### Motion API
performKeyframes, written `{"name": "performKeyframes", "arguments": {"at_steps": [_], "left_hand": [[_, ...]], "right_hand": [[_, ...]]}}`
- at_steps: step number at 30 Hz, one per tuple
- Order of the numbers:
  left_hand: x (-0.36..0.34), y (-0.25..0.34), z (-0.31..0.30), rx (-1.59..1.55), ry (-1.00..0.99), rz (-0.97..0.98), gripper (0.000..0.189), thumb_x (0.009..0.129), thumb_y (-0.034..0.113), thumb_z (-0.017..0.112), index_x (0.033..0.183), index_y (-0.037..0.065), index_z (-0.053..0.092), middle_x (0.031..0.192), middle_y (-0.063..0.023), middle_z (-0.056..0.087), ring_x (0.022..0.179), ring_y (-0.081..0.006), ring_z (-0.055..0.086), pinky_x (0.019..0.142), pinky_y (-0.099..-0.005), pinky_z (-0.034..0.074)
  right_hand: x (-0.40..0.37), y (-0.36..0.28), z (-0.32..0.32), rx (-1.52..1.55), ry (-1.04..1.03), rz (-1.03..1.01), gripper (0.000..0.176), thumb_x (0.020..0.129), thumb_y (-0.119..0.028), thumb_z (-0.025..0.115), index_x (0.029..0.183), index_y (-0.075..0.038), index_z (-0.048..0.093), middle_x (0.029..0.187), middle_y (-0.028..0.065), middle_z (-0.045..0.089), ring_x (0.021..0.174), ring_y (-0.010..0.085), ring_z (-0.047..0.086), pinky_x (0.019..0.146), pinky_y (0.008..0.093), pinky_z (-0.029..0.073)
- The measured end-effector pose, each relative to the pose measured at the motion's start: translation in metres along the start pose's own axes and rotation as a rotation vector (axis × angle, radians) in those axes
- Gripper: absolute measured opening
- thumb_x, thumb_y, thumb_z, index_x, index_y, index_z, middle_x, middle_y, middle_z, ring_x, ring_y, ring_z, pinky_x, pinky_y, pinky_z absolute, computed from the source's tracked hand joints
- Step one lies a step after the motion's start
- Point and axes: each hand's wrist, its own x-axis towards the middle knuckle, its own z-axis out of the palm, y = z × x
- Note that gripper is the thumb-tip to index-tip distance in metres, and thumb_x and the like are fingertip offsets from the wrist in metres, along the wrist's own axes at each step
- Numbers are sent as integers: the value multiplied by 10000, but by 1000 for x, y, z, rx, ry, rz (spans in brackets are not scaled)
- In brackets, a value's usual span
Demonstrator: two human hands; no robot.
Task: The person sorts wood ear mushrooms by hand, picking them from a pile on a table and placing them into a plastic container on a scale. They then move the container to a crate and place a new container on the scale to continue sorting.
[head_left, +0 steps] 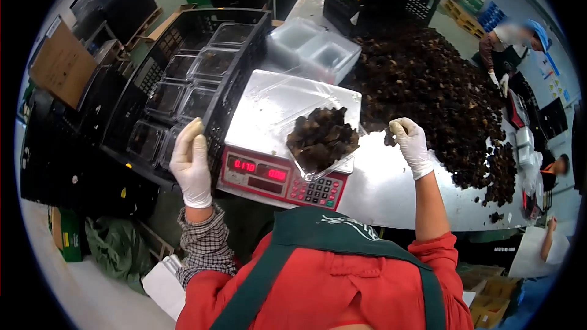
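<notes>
My left hand (192,165), in a white glove, is raised beside the crate at the scale's left; its fingers are drawn together and no item shows in them. My gloved right hand (411,146) pinches a small piece of wood ear mushroom (390,138) to the right of the scale. On the metal pan (269,107) of the red scale (254,177) sits a clear plastic tray (310,174) with dark wood ear mushrooms (323,139) heaped in it. The tray overhangs part of the keypad, and the left red display looks like 0.170.
A large pile of wood ear mushrooms (422,79) covers the table's right. Stacked clear trays (315,49) stand behind the scale. A black crate (228,101) at left holds several filled clear boxes (199,102). Another person (513,43) works at the far right.
</notes>
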Motion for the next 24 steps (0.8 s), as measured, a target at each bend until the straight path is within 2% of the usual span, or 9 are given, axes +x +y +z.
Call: {"name": "performKeyframes", "arguments": {"at_steps": [2, 5, 9, 10, 14, 16, 19, 23, 24], "left_hand": [[-2, -1, 2, 167, -68, 144, 215, 895, -19, 566, 1100, -40, 629, 1188, -122, 613, 1096, -204, 577, 960, -294, 446], [-13, 0, 17, 189, -135, 182, 227, 854, -3, 621, 1079, -25, 641, 1154, -139, 628, 1080, -240, 592, 946, -320, 456], [-40, 0, 42, 314, -379, 259, 309, 823, 57, 680, 1119, -11, 624, 1150, -162, 626, 1067, -260, 597, 899, -334, 477], [-46, 2, 52, 278, -450, 290, 352, 789, 96, 715, 1115, -4, 626, 1125, -172, 634, 1060, -296, 597, 906, -358, 470], [-60, -7, 76, 458, -723, 485, 425, 770, 252, 743, 1119, 39, 628, 1178, -126, 608, 1135, -288, 549, 1037, -446, 340], [-54, -8, 74, 458, -740, 407, 426, 761, 266, 748, 1113, 58, 630, 1195, -102, 604, 1152, -273, 544, 1069, -483, 301], [-45, -1, 67, 397, -646, 493, 360, 743, 221, 741, 1048, 52, 651, 1157, -114, 621, 1121, -284, 564, 1051, -485, 330], [-45, 5, 53, 288, -534, 473, 292, 733, 58, 710, 1019, 34, 654, 1013, -130, 656, 954, -305, 620, 916, -425, 453], [-50, 2, 49, 263, -508, 439, 289, 738, 29, 699, 1024, 26, 653, 974, -139, 656, 901, -313, 625, 860, -400, 487]], "right_hand": [[3, 11, 10, -65, 2, -70, 150, 923, -106, 600, 998, 14, 649, 787, 7, 609, 700, 63, 543, 627, 200, 448], [0, 0, 28, -45, -93, -47, 177, 922, -116, 610, 1043, 5, 651, 858, 14, 646, 763, 70, 552, 681, 209, 458], [0, 1, 43, -305, -191, -43, 190, 893, -185, 610, 929, -7, 666, 788, 112, 655, 701, 181, 602, 670, 308, 481], [-3, 5, 45, -349, -188, -144, 226, 918, -214, 585, 917, -6, 674, 704, 30, 601, 604, 96, 547, 563, 259, 467], [-19, -19, 37, -413, -452, -76, 258, 921, -247, 586, 906, -1, 662, 727, 34, 611, 628, 104, 568, 590, 268, 481], [-18, -34, 32, -327, -527, 90, 305, 907, -289, 571, 948, -2, 667, 802, 96, 669, 709, 158, 620, 673, 304, 500], [8, -19, 36, -139, -303, -46, 359, 932, -313, 538, 932, 24, 660, 777, 88, 662, 712, 144, 619, 648, 285, 502], [51, -20, 55, 300, -311, 291, 393, 992, -375, 420, 1081, -22, 567, 961, 97, 658, 715, 149, 640, 570, 265, 492], [68, -12, 61, 513, -420, 371, 444, 979, -401, 448, 1129, 8, 537, 928, 115, 649, 761, 198, 653, 689, 299, 563]]}}
